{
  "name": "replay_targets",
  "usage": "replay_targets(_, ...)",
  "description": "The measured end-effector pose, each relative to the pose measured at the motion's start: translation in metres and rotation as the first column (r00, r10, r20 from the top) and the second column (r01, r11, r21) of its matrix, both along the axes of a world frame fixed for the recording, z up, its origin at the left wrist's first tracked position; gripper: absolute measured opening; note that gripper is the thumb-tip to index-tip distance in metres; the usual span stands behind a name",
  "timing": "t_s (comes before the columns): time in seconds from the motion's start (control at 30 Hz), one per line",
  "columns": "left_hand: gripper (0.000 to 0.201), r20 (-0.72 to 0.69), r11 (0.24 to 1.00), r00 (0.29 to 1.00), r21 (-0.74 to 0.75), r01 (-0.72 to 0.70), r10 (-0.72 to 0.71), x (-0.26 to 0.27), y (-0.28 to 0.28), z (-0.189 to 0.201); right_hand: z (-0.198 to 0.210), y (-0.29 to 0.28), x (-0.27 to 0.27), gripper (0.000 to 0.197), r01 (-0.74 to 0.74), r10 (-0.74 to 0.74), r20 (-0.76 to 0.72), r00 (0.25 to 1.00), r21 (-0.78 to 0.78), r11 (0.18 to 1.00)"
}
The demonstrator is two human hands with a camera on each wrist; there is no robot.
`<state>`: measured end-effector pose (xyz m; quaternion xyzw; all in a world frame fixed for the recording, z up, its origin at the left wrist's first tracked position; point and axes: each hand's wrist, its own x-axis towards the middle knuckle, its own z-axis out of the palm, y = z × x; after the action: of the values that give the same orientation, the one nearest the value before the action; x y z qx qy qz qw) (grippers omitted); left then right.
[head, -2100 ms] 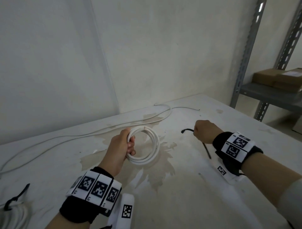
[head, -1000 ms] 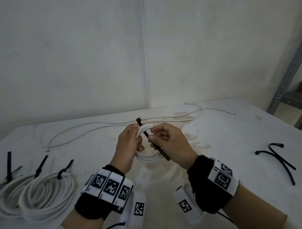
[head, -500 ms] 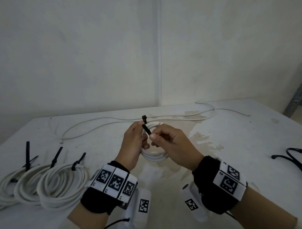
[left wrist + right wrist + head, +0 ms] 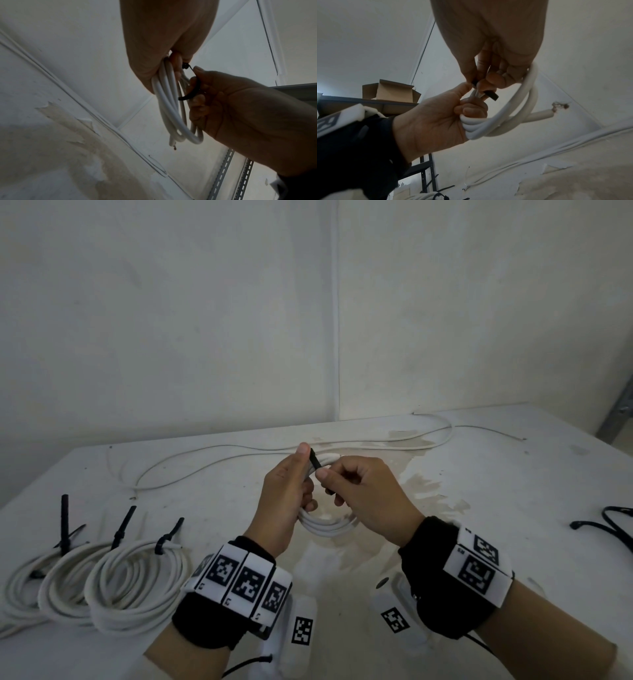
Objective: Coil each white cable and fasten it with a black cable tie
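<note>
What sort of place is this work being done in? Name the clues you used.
Probably a storeroom or workshop: a bare, stained white table against plain walls, slotted metal shelving beside it, and an open cardboard box on a shelf.

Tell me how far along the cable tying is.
Done: three tied coils lie at the table's left. In hand: the left hand grips a fourth coil while the right hand pinches a tie at it; whether it is locked cannot be told. Left: one loose cable at the back, spare ties at right.
</note>
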<state>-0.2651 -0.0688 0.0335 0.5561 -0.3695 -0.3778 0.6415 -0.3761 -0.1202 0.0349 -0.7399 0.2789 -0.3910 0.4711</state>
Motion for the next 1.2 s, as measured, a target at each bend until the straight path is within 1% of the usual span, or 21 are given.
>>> replay_targets(0.2, 0.037, -0.016, 1.0, 1.0, -0.002, -0.011, 0.011, 0.001, -0.002, 0.0, 0.003, 0.001, 0.0, 0.026, -0.005, 0.005, -0.012, 1.0, 0.01, 1.0)
replay_targets(0.37, 0.035, -0.024, 1.0, 1.0, -0.004, -0.015, 0.015, 0.001, -0.001, -0.001, 0.003, 0.001, 0.001, 0.024, -0.002, 0.002, -0.023, 1.0, 0.005, 1.0)
replay_targets(0.57, 0.033, -0.014, 0.999, 1.0, -0.03, -0.022, 0.022, 0.001, 0.0, 0.0, 0.005, 0.001, 0.003, 0.028, 0.023, -0.023, -0.009, 1.0, 0.044, 0.999)
replay_targets(0.63, 0.031, 0.006, 0.999, 1.0, -0.048, -0.022, 0.023, 0.0, 0.0, 0.0, 0.005, 0.002, 0.006, 0.032, 0.056, -0.057, 0.021, 0.998, 0.027, 0.998)
replay_targets(0.73, 0.027, 0.047, 0.997, 0.998, -0.065, -0.033, 0.036, -0.005, -0.001, 0.002, 0.005, 0.002, 0.012, 0.035, 0.165, -0.163, 0.046, 0.986, -0.032, 0.986)
replay_targets(0.77, 0.027, 0.044, 0.997, 0.998, -0.069, -0.038, 0.041, -0.006, -0.001, 0.002, 0.004, 0.003, 0.012, 0.034, 0.178, -0.176, 0.065, 0.982, -0.03, 0.983)
replay_targets(0.83, 0.026, 0.047, 0.995, 0.997, -0.089, -0.052, 0.057, -0.002, -0.001, 0.004, 0.006, 0.005, 0.012, 0.027, 0.139, -0.138, 0.091, 0.986, -0.011, 0.99)
replay_targets(0.9, 0.026, 0.056, 0.991, 0.995, -0.108, -0.074, 0.081, 0.003, 0.0, 0.005, 0.006, 0.006, 0.008, 0.02, 0.083, -0.082, 0.067, 0.994, -0.01, 0.997)
replay_targets(0.97, 0.026, 0.042, 0.989, 0.995, -0.12, -0.09, 0.096, 0.007, 0.002, 0.005, 0.004, 0.007, 0.007, 0.022, 0.074, -0.073, 0.027, 0.997, -0.035, 0.997)
replay_targets(1.07, 0.024, 0.015, 0.989, 0.996, -0.12, -0.089, 0.091, 0.004, 0.003, 0.004, 0.001, 0.011, 0.009, 0.027, 0.094, -0.093, 0.018, 0.996, -0.077, 0.993)
replay_targets(1.13, 0.021, 0.019, 0.991, 0.996, -0.111, -0.08, 0.083, -0.001, 0.002, 0.004, 0.002, 0.014, 0.012, 0.027, 0.14, -0.134, 0.063, 0.989, -0.098, 0.985)
replay_targets(1.2, 0.02, 0.039, 0.992, 0.996, -0.103, -0.076, 0.081, -0.004, 0.002, 0.005, 0.002, 0.013, 0.013, 0.023, 0.164, -0.154, 0.116, 0.981, -0.086, 0.983)
